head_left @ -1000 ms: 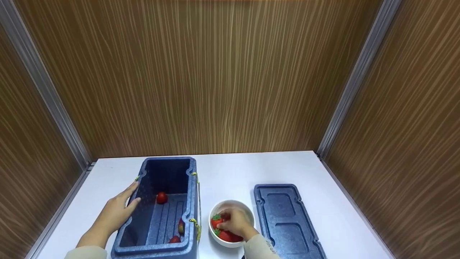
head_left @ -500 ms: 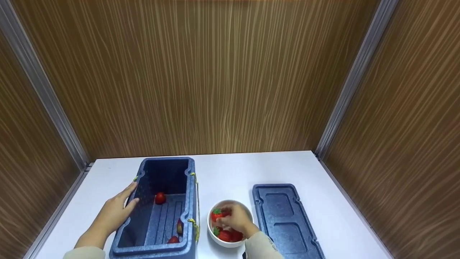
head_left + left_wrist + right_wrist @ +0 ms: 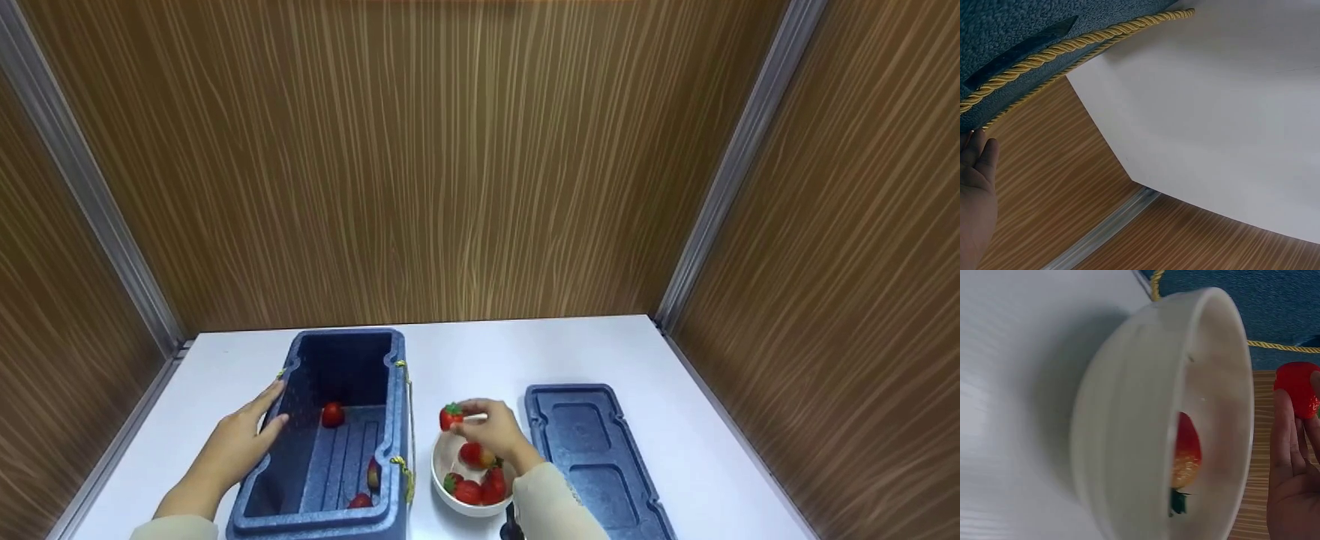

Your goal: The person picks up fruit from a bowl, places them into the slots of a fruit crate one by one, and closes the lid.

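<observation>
A strawberry (image 3: 451, 417) with a green leafy cap is pinched between thumb and fingers of my right hand (image 3: 491, 433), just above the far rim of a white bowl (image 3: 436, 480). Several more strawberries (image 3: 469, 492) lie in the bowl. My left hand (image 3: 236, 448) rests with straight fingers along the left rim of a deep blue box (image 3: 399, 420). On the box floor are a round red fruit (image 3: 333, 415) at the far end and two reddish fruits (image 3: 360, 500) near the front right, partly hidden by the wall. The left wrist view shows the left fingertips (image 3: 987, 154) at the box's underside edge.
Right of the bowl a blue lid (image 3: 592, 450) with recessed panels lies on the white table (image 3: 480, 360). Yellow twisted rope (image 3: 1061, 48) runs along the box's sides. Wood-grain panels (image 3: 420, 165) enclose the table at the back and sides.
My right hand has risen from inside the bowl toward its far rim, bringing a strawberry up with it. The left hand stays on the box rim.
</observation>
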A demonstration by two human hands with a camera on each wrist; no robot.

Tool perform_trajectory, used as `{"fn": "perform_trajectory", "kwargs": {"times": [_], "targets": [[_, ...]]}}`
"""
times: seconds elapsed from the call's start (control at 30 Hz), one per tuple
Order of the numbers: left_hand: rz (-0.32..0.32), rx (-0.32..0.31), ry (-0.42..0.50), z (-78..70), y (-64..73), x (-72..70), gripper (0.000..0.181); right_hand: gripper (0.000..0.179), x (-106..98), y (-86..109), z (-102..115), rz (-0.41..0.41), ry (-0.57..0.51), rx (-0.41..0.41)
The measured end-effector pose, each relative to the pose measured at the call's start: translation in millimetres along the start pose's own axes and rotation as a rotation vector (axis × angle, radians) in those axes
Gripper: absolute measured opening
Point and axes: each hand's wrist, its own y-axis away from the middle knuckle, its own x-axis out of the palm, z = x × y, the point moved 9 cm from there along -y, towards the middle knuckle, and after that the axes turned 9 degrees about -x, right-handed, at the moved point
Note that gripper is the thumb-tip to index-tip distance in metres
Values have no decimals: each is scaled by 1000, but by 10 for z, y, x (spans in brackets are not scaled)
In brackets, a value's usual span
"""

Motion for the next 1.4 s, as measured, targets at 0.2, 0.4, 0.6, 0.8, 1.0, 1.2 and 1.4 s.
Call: {"fn": "perform_trajectory", "kwargs": {"times": [0.2,0.4,0.6,0.8,1.0,1.2,1.4], "targets": [[-4,-3,-1,7,9,1,53,37,-81,-114,184,-9,-4,-43],[7,-17,-7,17,8,13,53,41,-109,-238,435,-4,-60,-78],[16,-17,-9,23,6,25,54,40,-129,-340,661,-28,-86,-120],[12,-18,-15,35,1,21,54,39,-80,-369,913,-12,-102,-146],[16,-18,-11,36,-3,23,54,37,14,-395,1185,17,-135,-187],[9,-13,-2,26,-12,16,54,36,133,-469,1226,30,-166,-210],[5,-15,-2,23,-10,5,54,32,238,-345,1603,60,-143,-245]]}}
